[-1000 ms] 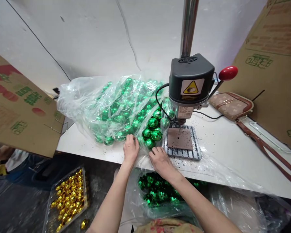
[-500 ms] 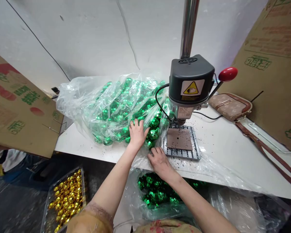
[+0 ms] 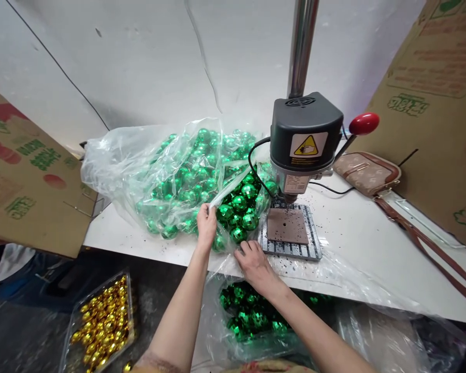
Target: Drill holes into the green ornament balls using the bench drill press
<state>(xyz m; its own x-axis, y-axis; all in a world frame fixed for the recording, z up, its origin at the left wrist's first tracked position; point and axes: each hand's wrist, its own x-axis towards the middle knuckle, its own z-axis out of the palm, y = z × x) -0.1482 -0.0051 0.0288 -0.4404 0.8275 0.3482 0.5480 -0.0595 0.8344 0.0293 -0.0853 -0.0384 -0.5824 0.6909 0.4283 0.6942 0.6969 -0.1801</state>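
A clear plastic bag point(image 3: 116, 155) full of shiny green faceted balls point(image 3: 238, 202) lies on the white table. My left hand point(image 3: 207, 225) pinches the edge of the bag's film and holds it pulled aside, so several balls show uncovered. Low at the bag's mouth, my right hand point(image 3: 253, 261) has curled fingers beside the nearest balls; what lies under its fingertips is hidden. Just right of the balls stands a small drill press point(image 3: 306, 134) with a red-knobbed lever. Under its chuck a brown square board point(image 3: 287, 226) with one hole rests on the slotted metal base.
Below the table edge is another plastic bag of green balls point(image 3: 252, 311). A clear tray point(image 3: 131, 305) of gold balls sits lower left. Cardboard boxes flank the table at left point(image 3: 34, 181) and right point(image 3: 431, 114). A brown handbag point(image 3: 367, 173) lies behind its long strap. Dark shavings surround the drill base.
My left hand has gone from lying spread on the bag to pinching its film and drawing it left, baring more green balls. My right hand has barely moved.
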